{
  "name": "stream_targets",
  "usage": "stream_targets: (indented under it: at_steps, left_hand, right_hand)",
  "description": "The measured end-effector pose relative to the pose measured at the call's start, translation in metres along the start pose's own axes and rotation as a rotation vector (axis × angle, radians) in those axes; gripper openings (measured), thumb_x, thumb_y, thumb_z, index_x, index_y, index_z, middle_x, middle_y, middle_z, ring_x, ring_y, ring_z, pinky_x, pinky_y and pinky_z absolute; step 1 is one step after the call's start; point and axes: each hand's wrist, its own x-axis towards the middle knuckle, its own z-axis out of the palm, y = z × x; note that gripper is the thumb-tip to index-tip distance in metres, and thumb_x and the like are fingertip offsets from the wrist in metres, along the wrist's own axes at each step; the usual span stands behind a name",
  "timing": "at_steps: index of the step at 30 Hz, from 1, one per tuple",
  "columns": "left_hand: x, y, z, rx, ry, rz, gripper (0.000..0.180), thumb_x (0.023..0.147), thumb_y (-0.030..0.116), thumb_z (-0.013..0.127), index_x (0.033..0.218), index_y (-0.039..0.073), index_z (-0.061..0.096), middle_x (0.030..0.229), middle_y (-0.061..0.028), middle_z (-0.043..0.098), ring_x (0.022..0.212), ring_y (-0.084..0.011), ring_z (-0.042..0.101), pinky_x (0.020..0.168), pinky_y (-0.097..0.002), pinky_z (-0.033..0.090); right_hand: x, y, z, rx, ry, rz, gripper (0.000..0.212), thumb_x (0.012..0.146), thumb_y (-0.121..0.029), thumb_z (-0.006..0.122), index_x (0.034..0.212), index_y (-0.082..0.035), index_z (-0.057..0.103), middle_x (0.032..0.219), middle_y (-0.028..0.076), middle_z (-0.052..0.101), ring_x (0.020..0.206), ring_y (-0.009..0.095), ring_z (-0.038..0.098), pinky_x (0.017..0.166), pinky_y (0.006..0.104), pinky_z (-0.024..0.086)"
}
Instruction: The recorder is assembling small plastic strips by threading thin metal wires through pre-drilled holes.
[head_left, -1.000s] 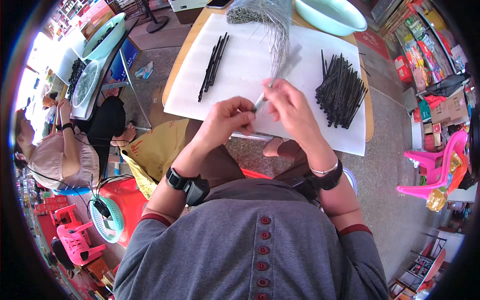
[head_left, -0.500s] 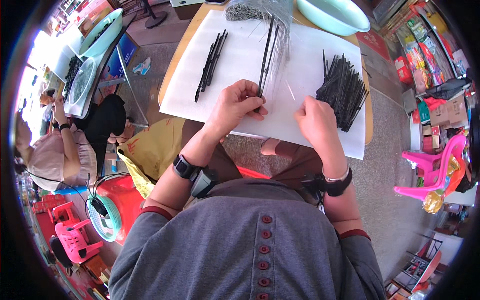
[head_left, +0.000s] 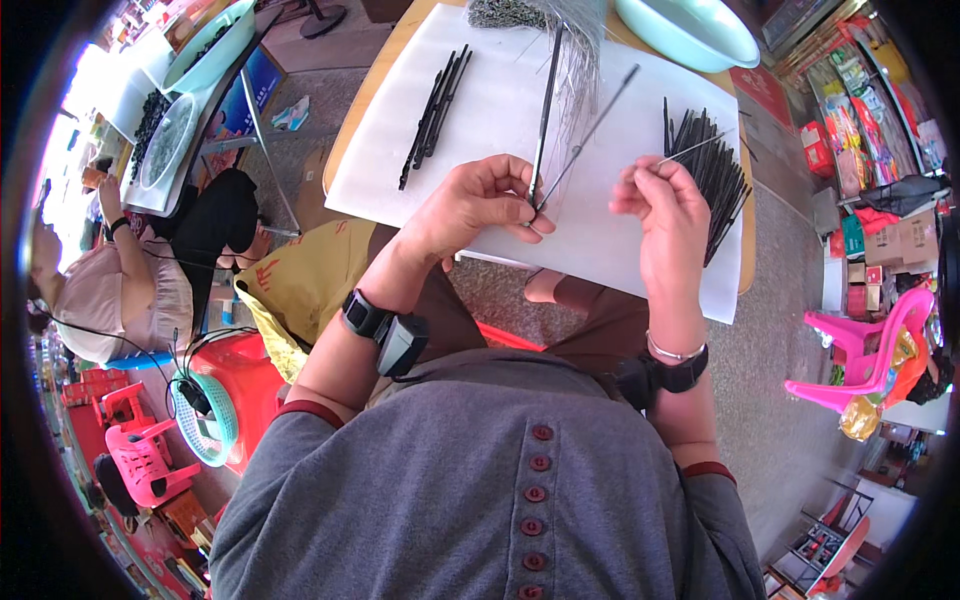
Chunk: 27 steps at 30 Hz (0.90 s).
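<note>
My left hand (head_left: 490, 195) is closed around the lower ends of two thin black rods (head_left: 546, 110) above the white sheet. The rods spread in a V; one stands nearly upright, the other leans right. My right hand (head_left: 665, 205) pinches a thin pale strand (head_left: 697, 147) that points up and right across a pile of black rods (head_left: 722, 180). A small row of similar rods (head_left: 436, 110) lies on the left of the sheet. Whether the strand is wire or plastic I cannot tell.
The white sheet (head_left: 400, 90) covers a wooden table. At its far side lie a heap of thin grey pieces (head_left: 505, 13) and clear strands, beside a pale green basin (head_left: 690, 35). A person (head_left: 120, 290) sits at another table on the left. A pink chair (head_left: 870, 350) stands right.
One of the rods in my left hand has swung out to the right, so the pair now spreads. My right hand has risen and moved right, with the strand now showing in its fingers.
</note>
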Motion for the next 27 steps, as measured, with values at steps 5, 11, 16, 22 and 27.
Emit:
stream_targets:
  at_steps: [5,11,16,22,27]
  left_hand:
    - [0.001,-0.007,-0.004,-0.046,-0.024,0.019,0.025,0.083,-0.007,0.059,0.106,-0.003,0.052,0.093,-0.0117,0.060,0.090,-0.0247,0.067,0.076,-0.0299,0.057]
    - [0.003,-0.012,-0.008,-0.051,-0.048,0.034,0.025,0.082,-0.008,0.059,0.106,-0.002,0.052,0.093,-0.0102,0.059,0.088,-0.0254,0.068,0.075,-0.0301,0.057]
    - [0.002,-0.010,-0.007,-0.019,-0.045,0.029,0.025,0.082,-0.008,0.058,0.106,-0.004,0.052,0.092,-0.0094,0.058,0.087,-0.0255,0.068,0.074,-0.0302,0.058]
    - [0.002,-0.011,-0.008,-0.028,-0.058,0.039,0.025,0.082,-0.008,0.058,0.106,-0.005,0.051,0.094,-0.0106,0.059,0.086,-0.0251,0.068,0.074,-0.0298,0.058]
    - [0.002,-0.010,-0.007,-0.032,-0.054,0.034,0.025,0.082,-0.009,0.058,0.106,-0.005,0.051,0.094,-0.0114,0.060,0.085,-0.0243,0.068,0.073,-0.0292,0.058]
  right_hand:
    - [0.006,0.017,0.015,0.155,-0.006,0.052,0.010,0.090,-0.006,0.055,0.096,0.001,0.058,0.084,0.009,0.063,0.072,0.015,0.062,0.066,0.0276,0.053]
    - [0.002,0.030,0.021,0.143,-0.130,0.186,0.012,0.090,-0.007,0.054,0.097,0.001,0.057,0.087,0.011,0.064,0.072,0.017,0.063,0.067,0.0288,0.054]
    - [0.002,0.032,0.021,0.164,-0.151,0.193,0.013,0.090,-0.006,0.051,0.099,0.002,0.057,0.088,0.012,0.064,0.073,0.018,0.064,0.068,0.0298,0.055]
    - [0.004,0.036,0.017,0.195,-0.214,0.181,0.017,0.090,-0.006,0.050,0.106,0.000,0.056,0.092,0.012,0.062,0.079,0.020,0.064,0.071,0.0313,0.054]
    - [0.004,0.039,0.017,0.262,-0.227,0.196,0.017,0.091,-0.006,0.050,0.106,0.000,0.056,0.092,0.011,0.062,0.080,0.020,0.064,0.072,0.0314,0.053]
